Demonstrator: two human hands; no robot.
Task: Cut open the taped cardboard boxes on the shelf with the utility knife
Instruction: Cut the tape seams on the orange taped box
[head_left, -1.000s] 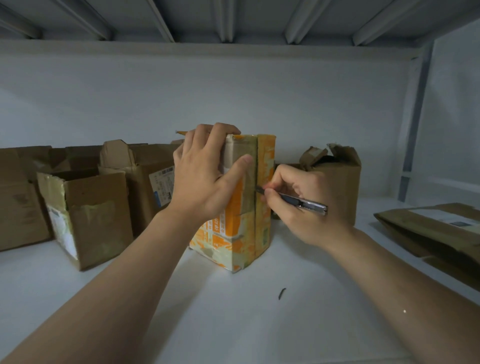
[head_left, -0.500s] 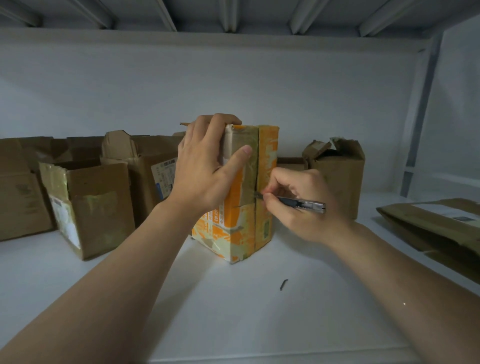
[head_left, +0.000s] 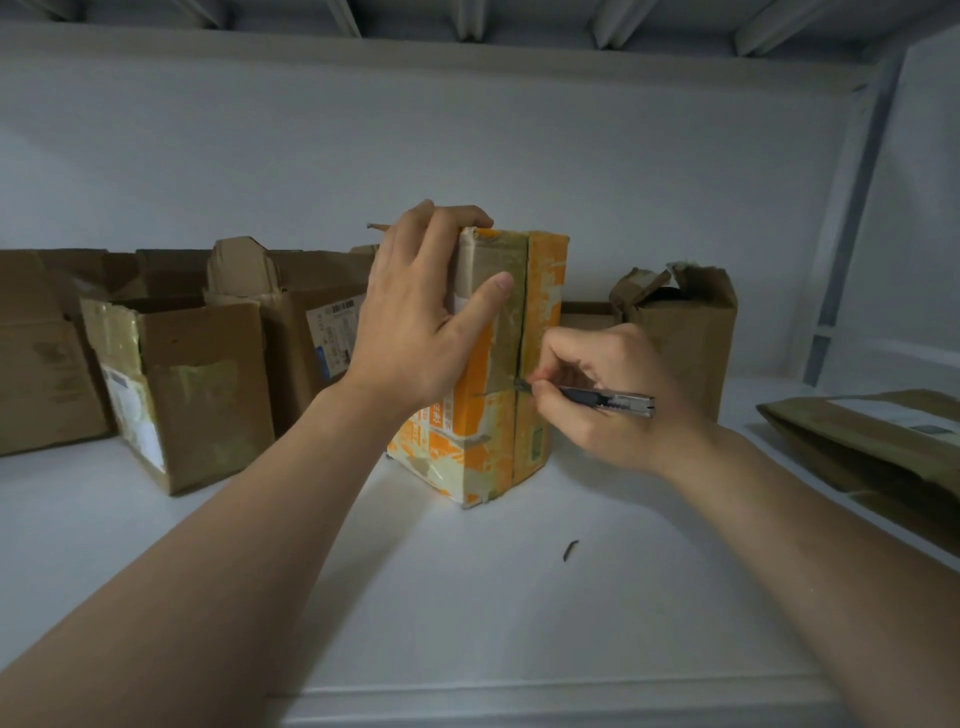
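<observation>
Utility knife (head_left: 615, 400) tip indistinct at orange box (head_left: 480, 441) seam | right hand (head_left: 615, 358) gripping

- The taped box (head_left: 540, 312) stands in the middle of the shelf (head_left: 467, 597).
- The left hand (head_left: 415, 322) grips its top; the right hand (head_left: 613, 415) holds the knife (head_left: 618, 401) against its right side.
- At left stand several open boxes (head_left: 208, 395); behind at right, another open box (head_left: 685, 332).
- A flat parcel (head_left: 872, 447) lies at the right edge.
- A scrap (head_left: 570, 551) lies nearer, before the taped box.
</observation>
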